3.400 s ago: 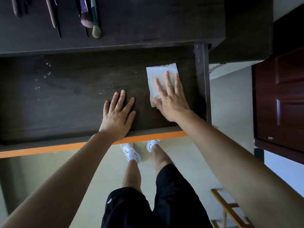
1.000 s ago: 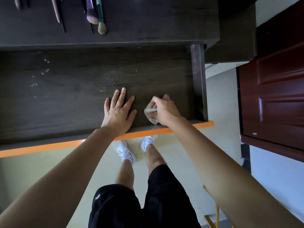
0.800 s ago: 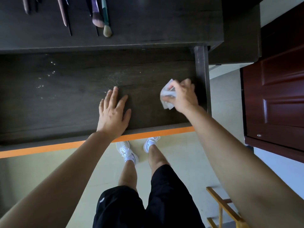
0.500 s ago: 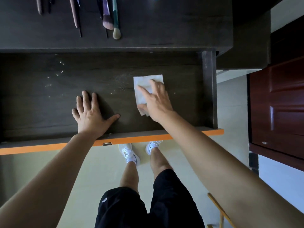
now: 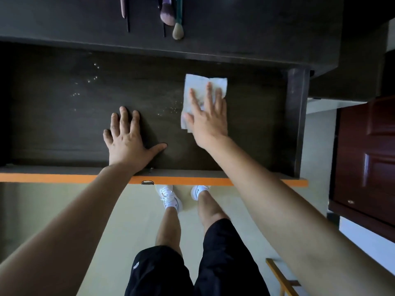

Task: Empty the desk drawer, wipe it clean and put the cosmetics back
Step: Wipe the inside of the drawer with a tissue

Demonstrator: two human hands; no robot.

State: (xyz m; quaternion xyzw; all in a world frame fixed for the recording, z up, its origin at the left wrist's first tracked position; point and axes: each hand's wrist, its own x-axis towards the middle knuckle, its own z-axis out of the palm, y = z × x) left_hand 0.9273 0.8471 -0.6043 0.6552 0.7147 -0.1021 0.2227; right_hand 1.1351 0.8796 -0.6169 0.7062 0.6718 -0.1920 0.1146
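The dark wooden drawer [image 5: 53, 124] is pulled out, with an orange front edge [image 5: 64, 178]. Its bottom holds no cosmetics, only pale specks and dust [image 5: 168, 111]. My right hand [image 5: 208, 118] lies flat with straight fingers on a white wipe [image 5: 192, 86], pressing it onto the drawer bottom right of centre. My left hand [image 5: 128, 139] rests flat on the drawer bottom near the front, fingers spread. Makeup brushes [image 5: 173, 16] lie on the desk top [image 5: 245, 28] behind the drawer.
The drawer's right side wall [image 5: 296, 124] stands just right of the wipe. A dark red cabinet door [image 5: 367, 157] is further right. My legs and white shoes [image 5: 168, 197] stand under the drawer front. A wooden frame [image 5: 282, 278] sits on the floor at lower right.
My right hand went from holding the bunched wipe to pressing it flat, and it has slid the wipe further back. My left hand shifted left along the drawer bottom.
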